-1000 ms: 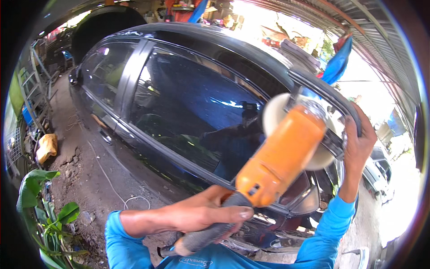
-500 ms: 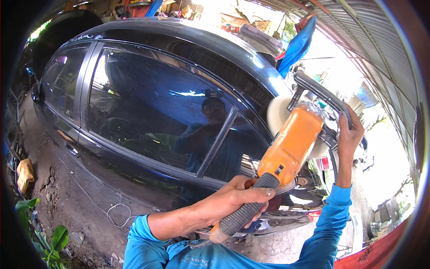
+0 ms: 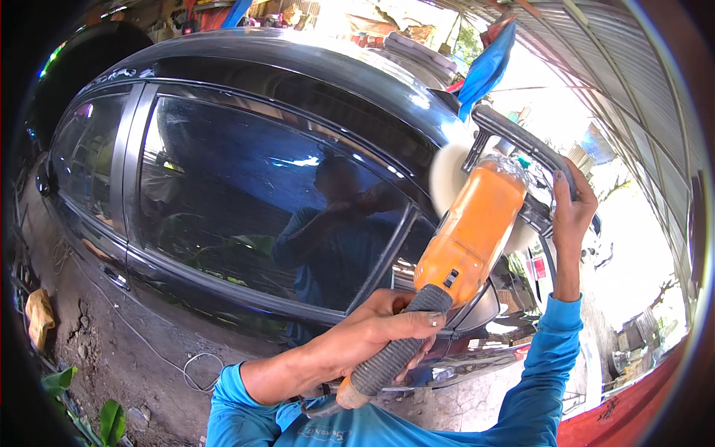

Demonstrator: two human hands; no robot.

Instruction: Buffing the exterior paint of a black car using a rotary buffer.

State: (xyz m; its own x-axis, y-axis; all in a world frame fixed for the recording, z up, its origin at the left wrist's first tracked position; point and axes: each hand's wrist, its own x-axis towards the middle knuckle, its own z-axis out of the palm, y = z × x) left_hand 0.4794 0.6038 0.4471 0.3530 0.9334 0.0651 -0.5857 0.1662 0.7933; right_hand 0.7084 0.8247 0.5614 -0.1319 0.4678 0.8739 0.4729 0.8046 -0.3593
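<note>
While left hand [image 3: 391, 328] wraps polisher [image 3: 473, 227], right [image 3: 576, 201] clasps handle [image 3: 519, 139]

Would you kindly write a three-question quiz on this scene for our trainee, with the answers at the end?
1. Fill in the blank: the right hand holds the curved front handle, beside the round, pale ____.
2. Multiple choice: which grips the ribbed rear handle of the orange polisher? A) right; B) left; C) both.
3. True or false: the large side window of the dark car shows a reflection of a person.

Key:
1. Pad.
2. B, the left hand.
3. True.
</note>
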